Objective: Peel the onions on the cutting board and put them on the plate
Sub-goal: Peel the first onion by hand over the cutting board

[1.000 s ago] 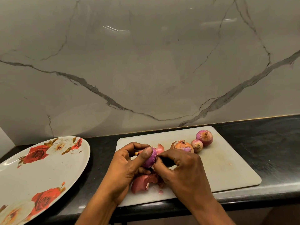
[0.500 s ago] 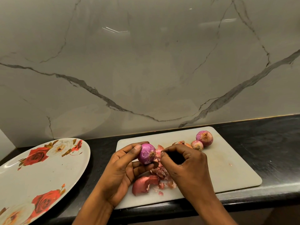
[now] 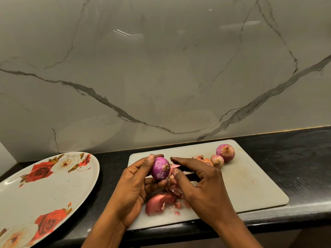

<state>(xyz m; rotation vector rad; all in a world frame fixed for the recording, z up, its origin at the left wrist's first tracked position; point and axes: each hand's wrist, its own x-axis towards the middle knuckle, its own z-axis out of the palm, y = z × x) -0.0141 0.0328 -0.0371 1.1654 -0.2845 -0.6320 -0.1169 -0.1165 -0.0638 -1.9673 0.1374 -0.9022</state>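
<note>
My left hand [image 3: 136, 183] grips a purple peeled onion [image 3: 160, 168] above the left part of the white cutting board [image 3: 250, 179]. My right hand [image 3: 202, 181] sits just right of it, forefinger stretched out, thumb and forefinger close on a scrap of pink skin [image 3: 174, 166] at the onion's root end. Three unpeeled onions lie at the board's back: a large one [image 3: 225, 152], a small one [image 3: 217, 160] and an orange-brown one [image 3: 204, 159] partly behind my right hand. Peelings [image 3: 159, 203] are heaped on the board under my hands. The rose-patterned plate [image 3: 35, 197] lies to the left with nothing on it.
The board and plate rest on a black counter [image 3: 304, 158] against a grey marble wall [image 3: 161, 68]. The counter's front edge runs just below the board. Bare counter shows to the right of the board.
My left hand has raised and turned the onion so its purple flesh shows. My right hand has pulled skin away and its forefinger is now stretched out. More peel lies on the board.
</note>
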